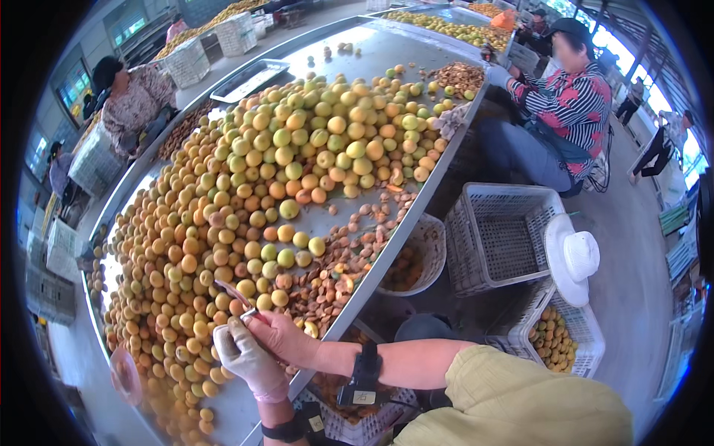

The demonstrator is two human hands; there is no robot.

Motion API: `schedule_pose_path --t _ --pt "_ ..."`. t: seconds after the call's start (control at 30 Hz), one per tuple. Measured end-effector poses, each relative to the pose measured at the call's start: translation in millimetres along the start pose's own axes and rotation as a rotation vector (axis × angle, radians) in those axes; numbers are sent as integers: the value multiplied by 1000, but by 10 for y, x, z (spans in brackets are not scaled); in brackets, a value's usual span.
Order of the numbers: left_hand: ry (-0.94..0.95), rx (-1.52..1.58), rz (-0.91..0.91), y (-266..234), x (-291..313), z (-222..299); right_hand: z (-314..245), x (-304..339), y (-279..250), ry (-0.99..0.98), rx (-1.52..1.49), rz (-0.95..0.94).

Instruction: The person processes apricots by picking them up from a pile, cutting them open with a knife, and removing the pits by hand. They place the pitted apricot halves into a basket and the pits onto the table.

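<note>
Right hand (279, 334) is pinching a small knife (236, 299); gloved left hand (244, 355) is curling shut just beside it, contents hidden. Apricots (245, 223) are lying ahead.

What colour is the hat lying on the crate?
White. The hat rests on the rim of the grey crate, clearest in the head view.

A gloved left hand (244, 355) and a bare right hand (286, 336) meet, fingers curled, both wrists strapped, forearms entering from the lower edge.
</note>
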State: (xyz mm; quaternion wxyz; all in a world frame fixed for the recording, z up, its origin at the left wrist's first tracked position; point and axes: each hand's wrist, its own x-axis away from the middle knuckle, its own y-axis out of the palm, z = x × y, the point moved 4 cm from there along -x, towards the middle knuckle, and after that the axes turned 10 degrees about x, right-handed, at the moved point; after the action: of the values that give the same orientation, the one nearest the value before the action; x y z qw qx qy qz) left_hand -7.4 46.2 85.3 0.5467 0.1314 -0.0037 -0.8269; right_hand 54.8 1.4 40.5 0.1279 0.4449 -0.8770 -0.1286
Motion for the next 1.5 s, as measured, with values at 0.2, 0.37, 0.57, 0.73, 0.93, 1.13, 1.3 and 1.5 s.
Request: schedule_pose_path --t 0.2,0.37,0.57,0.73,0.93,1.13,1.3,1.5 --pt "267 -347 -162 125 1 -10 24 137 -137 515 -243 -180" --pt "13 -205 -112 200 48 -38 -71 27 -235 255 -155 -7" --pt "-186 405 90 192 156 -93 -82 4 -294 -103 589 52" --pt "276 -177 -87 132 29 51 58 40 -76 91 -81 21" --pt "425 -433 -194 60 4 83 296 77 -19 485 -297 -223" --pt "480 -495 -252 38 -31 128 428 76 -41 662 -252 -279" --pt "365 -228 -56 6 -30 182 115 -60 -57 70 116 44" --pt "-385 626 235 -135 18 -123 -239 78 18 -472 800 108"
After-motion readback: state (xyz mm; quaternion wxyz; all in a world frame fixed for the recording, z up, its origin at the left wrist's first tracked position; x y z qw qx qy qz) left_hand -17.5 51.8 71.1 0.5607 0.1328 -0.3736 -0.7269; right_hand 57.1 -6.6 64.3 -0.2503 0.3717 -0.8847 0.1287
